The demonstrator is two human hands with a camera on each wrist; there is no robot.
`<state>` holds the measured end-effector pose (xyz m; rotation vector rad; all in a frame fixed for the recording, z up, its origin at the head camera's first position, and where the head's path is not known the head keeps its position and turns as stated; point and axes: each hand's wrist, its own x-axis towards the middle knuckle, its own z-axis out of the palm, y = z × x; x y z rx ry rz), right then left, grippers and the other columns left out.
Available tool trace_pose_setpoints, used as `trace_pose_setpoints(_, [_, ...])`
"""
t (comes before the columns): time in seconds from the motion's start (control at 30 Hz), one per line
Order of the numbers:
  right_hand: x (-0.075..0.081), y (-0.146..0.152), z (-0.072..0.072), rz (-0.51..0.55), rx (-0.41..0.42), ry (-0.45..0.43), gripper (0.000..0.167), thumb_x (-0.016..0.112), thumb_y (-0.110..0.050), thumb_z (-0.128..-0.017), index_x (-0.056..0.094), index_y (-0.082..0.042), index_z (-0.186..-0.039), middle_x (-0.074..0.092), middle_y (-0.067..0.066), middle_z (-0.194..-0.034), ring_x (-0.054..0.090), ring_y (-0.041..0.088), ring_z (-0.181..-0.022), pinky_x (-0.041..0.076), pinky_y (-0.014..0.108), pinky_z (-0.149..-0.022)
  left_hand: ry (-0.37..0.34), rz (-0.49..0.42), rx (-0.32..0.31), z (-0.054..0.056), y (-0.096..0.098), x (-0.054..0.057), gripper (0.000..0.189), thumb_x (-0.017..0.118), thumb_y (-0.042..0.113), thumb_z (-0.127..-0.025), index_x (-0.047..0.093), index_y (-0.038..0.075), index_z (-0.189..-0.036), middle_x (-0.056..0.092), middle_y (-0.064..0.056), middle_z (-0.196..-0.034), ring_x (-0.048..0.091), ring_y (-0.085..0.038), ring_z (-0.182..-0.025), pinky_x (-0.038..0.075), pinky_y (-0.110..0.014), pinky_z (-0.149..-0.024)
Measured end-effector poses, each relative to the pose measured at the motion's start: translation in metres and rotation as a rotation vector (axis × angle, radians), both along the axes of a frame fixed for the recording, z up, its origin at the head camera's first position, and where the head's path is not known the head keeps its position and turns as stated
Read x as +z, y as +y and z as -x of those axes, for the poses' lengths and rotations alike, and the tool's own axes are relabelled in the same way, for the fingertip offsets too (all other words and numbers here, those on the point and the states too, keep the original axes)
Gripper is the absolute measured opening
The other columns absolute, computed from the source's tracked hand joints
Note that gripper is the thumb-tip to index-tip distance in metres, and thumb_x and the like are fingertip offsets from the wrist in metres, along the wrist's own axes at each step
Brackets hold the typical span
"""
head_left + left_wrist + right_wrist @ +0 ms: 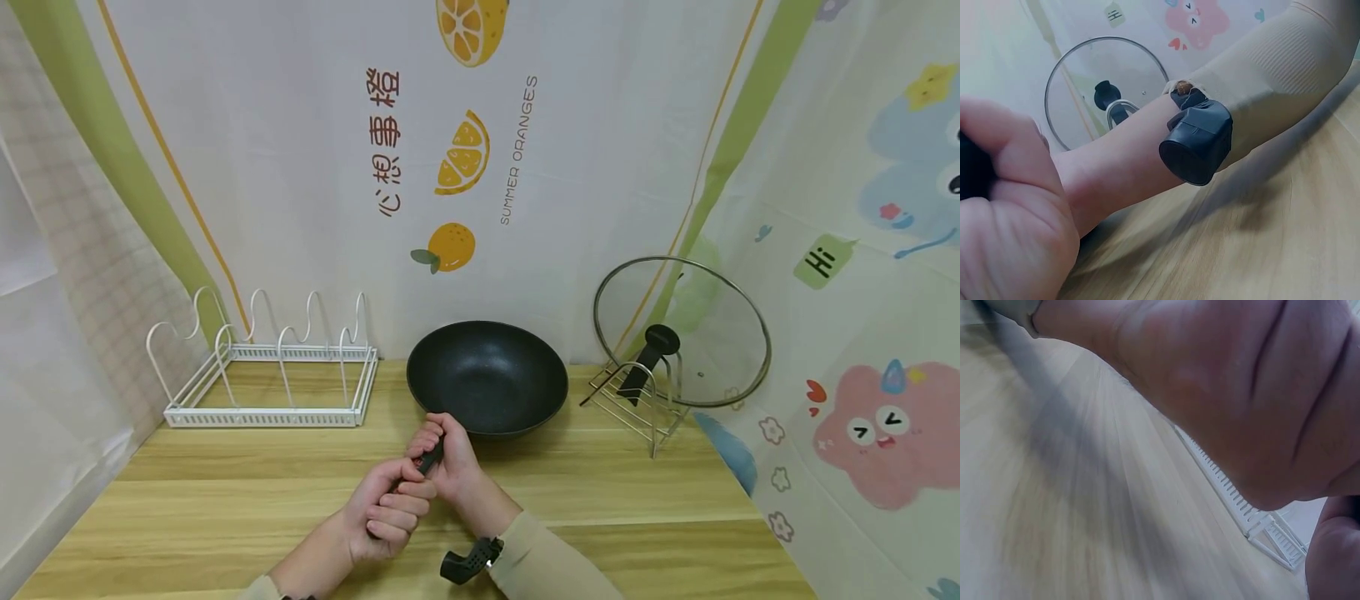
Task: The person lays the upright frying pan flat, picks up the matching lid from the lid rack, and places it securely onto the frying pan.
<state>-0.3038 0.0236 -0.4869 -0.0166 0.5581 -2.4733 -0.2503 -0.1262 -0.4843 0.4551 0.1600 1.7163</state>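
Observation:
A black wok [487, 379] stands near the back of the table in the head view, its long handle [430, 458] pointing toward the front left. My left hand [392, 510] grips the handle's outer part. Closer to the pan, my right hand [450, 458] holds the same handle with curled fingers. In the left wrist view the left hand [1016, 206] fills the left edge, with a dark bit of handle showing in the fist. The right wrist view is mostly filled by the right hand [1229, 394]; the wok is hidden there.
A white wire rack [262, 417] stands left of the wok. To the right, a gold wire stand [652, 429] bears a glass lid [720, 333] with a black knob, leaning upright. A printed curtain [315, 167] hangs behind the wooden table [600, 517].

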Motion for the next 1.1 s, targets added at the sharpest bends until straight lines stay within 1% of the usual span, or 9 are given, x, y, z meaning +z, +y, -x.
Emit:
trace_pose_setpoints(0.23, [-0.002, 0.001, 0.001, -0.01, -0.006, 0.01, 0.05, 0.035, -0.021, -0.114, 0.042, -0.022, -0.064, 0.047, -0.012, -0.058, 0.053, 0.002, -0.052, 0.043, 0.012, -0.062, 0.039, 0.093, 0.092, -0.001, -0.003, -0.001, 0.034, 0.046, 0.026, -0.105, 0.026, 0.023, -0.077, 0.021, 0.015, -0.06, 0.031, 0.004, -0.042, 0.017, -0.008, -0.043])
trace_pose_setpoints(0.33, [-0.003, 0.0, 0.001, -0.055, -0.034, 0.016, 0.049, 0.038, -0.022, -0.114, 0.044, -0.022, -0.065, 0.049, -0.012, -0.059, 0.054, 0.002, -0.054, 0.046, 0.013, -0.064, 0.071, 0.134, 0.139, -0.002, -0.003, -0.001, 0.031, 0.043, 0.026, -0.105, 0.029, 0.022, -0.077, 0.022, 0.014, -0.061, 0.033, 0.004, -0.043, 0.019, -0.009, -0.044])
trace_pose_setpoints(0.4, [-0.004, -0.001, 0.001, -0.118, -0.064, 0.024, 0.046, 0.04, -0.023, -0.112, 0.046, -0.022, -0.066, 0.051, -0.012, -0.061, 0.055, 0.002, -0.056, 0.048, 0.015, -0.067, 0.117, 0.173, 0.182, -0.003, -0.004, -0.001, 0.028, 0.039, 0.026, -0.105, 0.033, 0.022, -0.077, 0.025, 0.014, -0.062, 0.038, 0.004, -0.045, 0.024, -0.009, -0.045])
trace_pose_setpoints(0.57, [-0.008, -0.002, 0.001, -0.26, -0.125, 0.028, 0.036, 0.046, -0.026, -0.109, 0.051, -0.021, -0.074, 0.056, -0.01, -0.071, 0.058, 0.005, -0.069, 0.053, 0.022, -0.079, 0.213, 0.286, 0.286, -0.004, -0.007, -0.001, 0.031, 0.029, 0.028, -0.105, 0.047, 0.022, -0.081, 0.045, 0.014, -0.063, 0.051, 0.003, -0.049, 0.04, -0.011, -0.049])
trace_pose_setpoints(0.7, [-0.01, 0.0, -0.002, -0.263, -0.129, 0.027, 0.024, 0.048, -0.028, -0.108, 0.062, -0.017, -0.091, 0.069, -0.006, -0.086, 0.071, 0.008, -0.083, 0.06, 0.029, -0.091, 0.3, 0.371, 0.36, -0.004, -0.008, 0.001, 0.033, 0.028, 0.03, -0.105, 0.052, 0.02, -0.086, 0.052, 0.013, -0.067, 0.054, 0.002, -0.052, 0.046, -0.012, -0.053])
trace_pose_setpoints(0.83, [-0.008, 0.005, -0.006, -0.218, -0.074, 0.062, 0.035, 0.041, -0.033, -0.111, 0.063, -0.008, -0.124, 0.08, 0.002, -0.108, 0.081, 0.015, -0.1, 0.062, 0.031, -0.099, 0.418, 0.522, 0.435, -0.004, -0.009, 0.003, 0.036, 0.029, 0.034, -0.107, 0.059, 0.02, -0.091, 0.063, 0.012, -0.077, 0.061, 0.0, -0.061, 0.054, -0.017, -0.063])
trace_pose_setpoints(0.93, [-0.007, 0.008, -0.008, -0.202, -0.026, 0.083, 0.043, 0.039, -0.037, -0.111, 0.056, -0.006, -0.137, 0.078, 0.006, -0.12, 0.08, 0.021, -0.111, 0.059, 0.033, -0.107, 0.495, 0.608, 0.463, -0.004, -0.012, 0.004, 0.045, 0.029, 0.04, -0.111, 0.067, 0.02, -0.099, 0.076, 0.008, -0.093, 0.073, -0.005, -0.079, 0.061, -0.024, -0.076])
trace_pose_setpoints(1.0, [-0.008, 0.01, -0.008, -0.209, 0.0, 0.09, 0.048, 0.041, -0.04, -0.11, 0.053, -0.006, -0.143, 0.075, 0.007, -0.128, 0.076, 0.024, -0.12, 0.055, 0.035, -0.113, 0.545, 0.624, 0.464, -0.004, -0.014, 0.005, 0.05, 0.028, 0.044, -0.114, 0.071, 0.019, -0.106, 0.079, 0.004, -0.104, 0.077, -0.009, -0.09, 0.064, -0.029, -0.084])
trace_pose_setpoints(1.1, [-0.01, 0.015, -0.008, -0.229, 0.018, 0.108, 0.056, 0.045, -0.041, -0.108, 0.05, -0.004, -0.151, 0.069, 0.009, -0.137, 0.068, 0.026, -0.135, 0.049, 0.038, -0.12, 0.629, 0.618, 0.453, -0.003, -0.018, 0.005, 0.057, 0.026, 0.049, -0.117, 0.072, 0.014, -0.114, 0.08, 0.0, -0.11, 0.078, -0.012, -0.095, 0.065, -0.032, -0.084])
